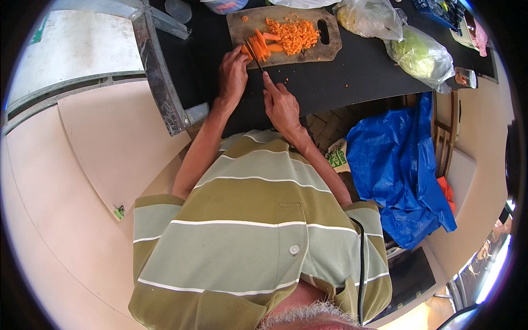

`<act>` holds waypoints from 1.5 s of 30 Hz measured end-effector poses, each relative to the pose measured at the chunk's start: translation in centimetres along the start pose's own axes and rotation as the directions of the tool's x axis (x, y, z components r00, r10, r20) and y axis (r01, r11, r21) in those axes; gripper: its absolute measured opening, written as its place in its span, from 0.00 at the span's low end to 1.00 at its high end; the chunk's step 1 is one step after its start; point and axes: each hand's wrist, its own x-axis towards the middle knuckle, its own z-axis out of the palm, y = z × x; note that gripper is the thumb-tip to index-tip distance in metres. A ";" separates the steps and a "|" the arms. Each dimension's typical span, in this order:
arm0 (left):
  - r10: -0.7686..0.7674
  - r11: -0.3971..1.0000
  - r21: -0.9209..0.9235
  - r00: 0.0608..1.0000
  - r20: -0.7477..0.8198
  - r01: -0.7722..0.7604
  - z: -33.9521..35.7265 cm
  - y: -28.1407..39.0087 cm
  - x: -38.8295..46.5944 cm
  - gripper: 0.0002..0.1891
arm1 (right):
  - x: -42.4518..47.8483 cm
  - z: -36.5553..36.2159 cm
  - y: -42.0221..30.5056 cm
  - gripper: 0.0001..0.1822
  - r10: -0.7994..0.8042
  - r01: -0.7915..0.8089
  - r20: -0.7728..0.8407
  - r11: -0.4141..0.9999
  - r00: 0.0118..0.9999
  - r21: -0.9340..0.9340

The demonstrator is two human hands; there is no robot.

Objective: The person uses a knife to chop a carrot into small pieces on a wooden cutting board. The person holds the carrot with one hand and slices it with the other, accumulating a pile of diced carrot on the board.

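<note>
A wooden cutting board (pixel 243 31) lies on the black tabletop. My right hand (pixel 284 103) grips a knife (pixel 253 53), its index finger stretched along the back of the blade. The blade stands across a bunch of carrot strips (pixel 259 44) at the board's left part. My left hand (pixel 234 76) holds the left end of these strips, fingertips bent close to the blade. To their right is a heap of finely diced carrot (pixel 296 37), with a few longer carrot pieces (pixel 274 48) between. The knife's handle is hidden in my right hand.
Clear plastic bags (pixel 369 18) and a bagged green vegetable (pixel 420 55) stand right of the board. A small jar (pixel 465 77) sits by the table edge. A plastic cup (pixel 178 11) and a metal frame (pixel 159 78) are at left. A blue tarp (pixel 394 165) hangs at lower right.
</note>
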 end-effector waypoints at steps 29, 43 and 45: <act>-0.023 0.999 -0.045 1.000 -0.005 0.023 -0.5 0.5 0.2 0.06 | 1.1 2.0 1.1 0.25 0.015 -0.004 -0.089 0.992 0.996 0.128; 0.013 1.000 -0.002 0.999 -0.043 -0.013 0.0 0.0 0.0 0.06 | 0.1 0.8 0.2 0.26 -0.005 0.005 -0.044 1.000 0.999 0.012; -0.014 1.000 0.003 1.000 -0.020 0.014 -0.1 0.2 0.1 0.06 | 0.0 0.7 0.2 0.25 -0.001 0.001 -0.032 1.000 0.999 0.014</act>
